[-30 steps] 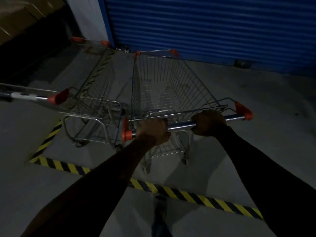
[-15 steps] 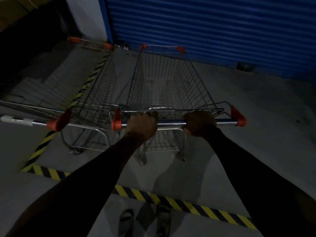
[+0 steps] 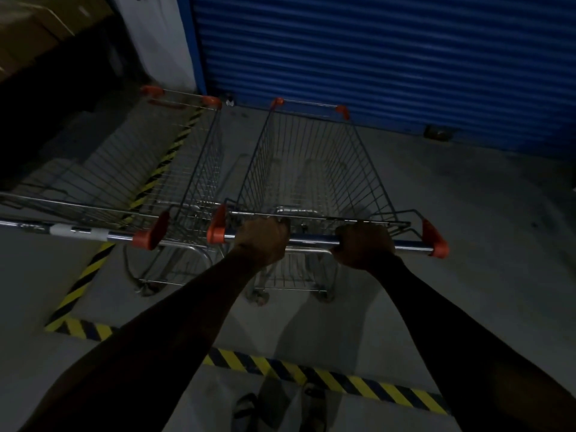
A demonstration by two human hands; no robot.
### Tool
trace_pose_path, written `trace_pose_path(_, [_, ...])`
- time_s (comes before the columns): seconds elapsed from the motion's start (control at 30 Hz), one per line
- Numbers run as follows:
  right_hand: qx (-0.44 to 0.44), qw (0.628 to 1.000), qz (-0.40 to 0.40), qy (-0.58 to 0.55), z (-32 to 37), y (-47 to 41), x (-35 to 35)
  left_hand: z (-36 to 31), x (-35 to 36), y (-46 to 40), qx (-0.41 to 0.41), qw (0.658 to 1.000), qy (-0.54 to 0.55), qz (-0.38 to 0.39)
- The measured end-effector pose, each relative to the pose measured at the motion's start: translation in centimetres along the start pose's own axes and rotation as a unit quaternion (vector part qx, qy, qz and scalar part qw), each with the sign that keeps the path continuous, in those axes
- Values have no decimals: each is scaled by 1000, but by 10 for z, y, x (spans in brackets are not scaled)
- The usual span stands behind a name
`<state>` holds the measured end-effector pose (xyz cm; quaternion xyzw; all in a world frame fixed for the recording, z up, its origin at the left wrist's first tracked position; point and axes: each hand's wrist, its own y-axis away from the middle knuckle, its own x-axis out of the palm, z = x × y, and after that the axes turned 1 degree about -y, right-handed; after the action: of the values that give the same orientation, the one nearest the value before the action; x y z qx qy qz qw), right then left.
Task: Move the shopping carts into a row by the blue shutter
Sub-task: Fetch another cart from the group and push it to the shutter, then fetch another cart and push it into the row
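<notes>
Two wire shopping carts with orange corner caps stand side by side, noses toward the blue shutter (image 3: 386, 57). My left hand (image 3: 265, 240) and my right hand (image 3: 364, 246) both grip the chrome handle bar of the right cart (image 3: 311, 169). Its front edge is close to the shutter's foot. The left cart (image 3: 156, 169) stands just beside it, their handle ends nearly touching, and nobody holds it.
Yellow-and-black hazard tape (image 3: 327, 377) runs across the concrete floor behind the carts and up the left side (image 3: 84, 275). A white pillar (image 3: 156, 35) stands left of the shutter. My feet (image 3: 280, 410) show at the bottom edge. Bare floor (image 3: 483, 229) lies to the right.
The right cart has rolled forward toward the shutter and straightened, so it now stands parallel and level with the left cart. Both hands have stayed on its handle.
</notes>
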<state>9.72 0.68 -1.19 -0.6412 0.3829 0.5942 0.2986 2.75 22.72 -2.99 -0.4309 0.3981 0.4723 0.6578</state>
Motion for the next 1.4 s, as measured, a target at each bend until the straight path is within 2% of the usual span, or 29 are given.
trace_pose_path(0.13, [10,1000,12,-13,10,9,1,-1,-9,9,-4,996,68,63])
trace_pose_path(0.23, [8,1000,-6,8,10,17,5,-5,-15,16,-26,995,74,57])
trace_pose_path(0.37, [10,999,-26,24,11,26,5,-9,-12,24,-19,999,44,10])
trace_pose_path(0.53, [13,999,-37,18,15,33,7,-7,-10,28,-17,999,38,-7])
trace_pose_path(0.63, [14,999,-36,25,14,35,10,-7,-13,31,-8,997,70,18])
trace_pose_path(0.73, [17,998,-42,31,13,37,12,-9,-18,34,-12,999,39,18])
trace_pose_path(0.83, [10,998,-55,20,9,41,14,-14,-18,36,-8,997,65,41])
trace_pose_path(1.0, [-42,997,-61,-21,1,43,14,-19,-18,40,-25,992,119,21])
trace_pose_path(1.13, [-97,967,-137,-190,-2,57,11,-23,-21,48,22,990,112,-79])
trace_pose_path(1.2, [-68,939,-215,-260,-5,70,11,-31,-30,46,45,987,121,-99])
trace_pose_path(1.3, [15,919,-294,-261,-15,96,15,-57,-46,33,94,982,128,-106])
trace_pose_path(1.4, [91,918,-320,-216,-37,135,21,-102,-64,14,143,972,152,-108])
